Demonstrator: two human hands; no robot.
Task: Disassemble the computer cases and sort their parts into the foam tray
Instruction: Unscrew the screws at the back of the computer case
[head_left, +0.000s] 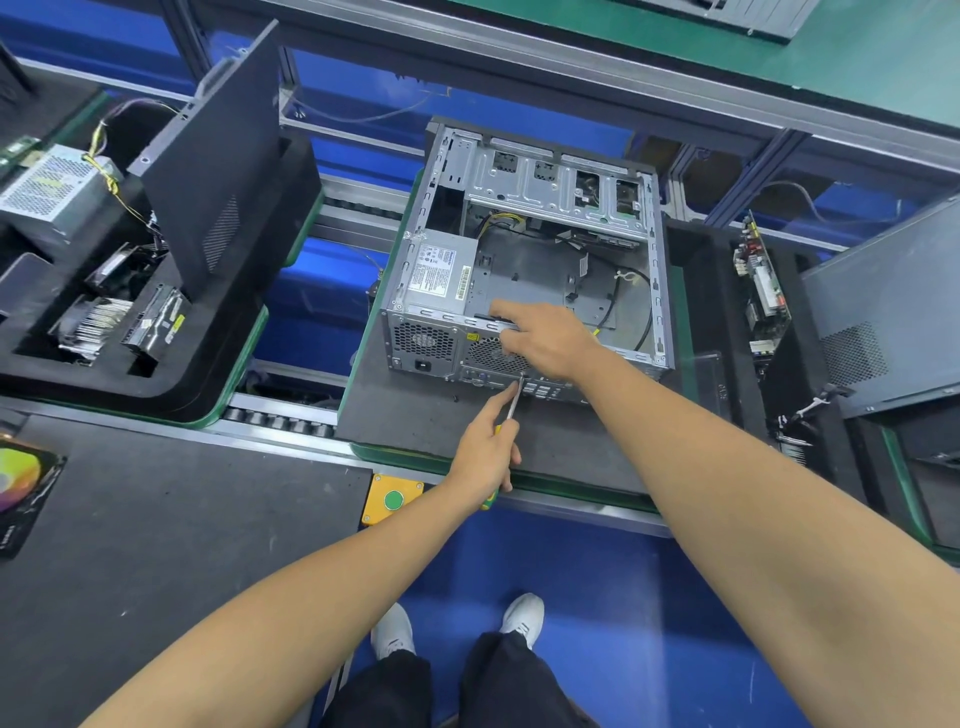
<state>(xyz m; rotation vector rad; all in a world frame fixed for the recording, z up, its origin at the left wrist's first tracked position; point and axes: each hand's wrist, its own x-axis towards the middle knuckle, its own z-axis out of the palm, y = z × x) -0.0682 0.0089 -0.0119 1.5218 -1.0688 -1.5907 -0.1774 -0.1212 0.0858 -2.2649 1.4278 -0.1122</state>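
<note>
**Screwdriver at the rear of the open case**

Head view: an opened computer case (530, 254) lies on its side on a dark foam mat (415, 415) on the conveyor line, its power supply (441, 273) still inside at the rear left corner. The left hand (485, 457) has its grip curled round a yellow-and-green-handled screwdriver (511, 408), whose tip meets the case's rear panel. The right hand (545, 340) rests on the case's rear top edge, its fingers bent over the rim; whether they clasp it I cannot tell. To the left, a foam tray (208, 374) holds another power supply (49, 189), a heatsink (88, 322), a drive (156, 322) and a leaning side panel (218, 171). A circuit board (761, 286) stands in foam at right.
</note>
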